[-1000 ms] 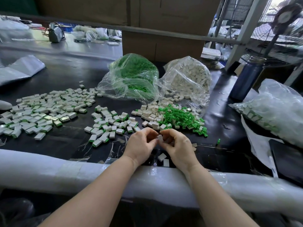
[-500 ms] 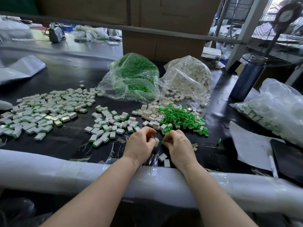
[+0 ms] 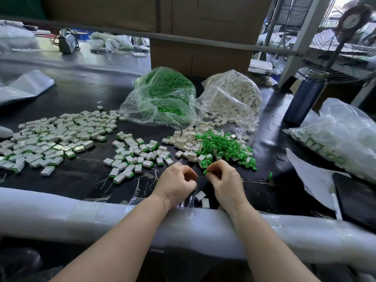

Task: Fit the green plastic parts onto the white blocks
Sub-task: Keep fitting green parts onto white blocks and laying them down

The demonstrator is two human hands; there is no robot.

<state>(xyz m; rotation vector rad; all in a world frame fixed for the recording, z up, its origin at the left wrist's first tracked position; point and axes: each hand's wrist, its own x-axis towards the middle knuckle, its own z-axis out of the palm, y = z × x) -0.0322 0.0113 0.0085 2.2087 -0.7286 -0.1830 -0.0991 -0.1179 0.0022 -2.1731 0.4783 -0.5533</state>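
Black bench (image 3: 85,176), foam-wrapped front rail (image 3: 61,212) along the near edge; cardboard boxes (image 3: 203,27) behind, a fan (image 3: 354,19) at far right.

Right hand (image 3: 225,180): fingers curled, thumb and forefinger pinching one green part (image 3: 205,171) at the tips, just in front of the loose green pile (image 3: 221,145).

Left hand (image 3: 177,183): fingers curled in toward the palm, knuckles up, close beside the right hand but not touching it. Cannot tell whether it holds a block; the fingertips are hidden under the hand.

Two white blocks (image 3: 203,198) lie on the bench between the wrists, near the rail.

Loose white blocks (image 3: 187,139) lie mixed against the left edge of the green pile. Left of these, a small scatter of fitted blocks (image 3: 138,155) with green edges showing; further left, a larger spread of the same (image 3: 53,137).

Behind the piles, two clear bags stand side by side and touching: green bag (image 3: 162,96) on the left, white bag (image 3: 234,96) on the right, its mouth spilling blocks toward the pile.

One stray green piece (image 3: 270,176) stands alone, right of the right hand.

Right side: blue bottle (image 3: 303,98) upright, another plastic bag (image 3: 341,135) of blocks, paper sheet (image 3: 313,178), dark tablet (image 3: 358,198) partly on the paper.
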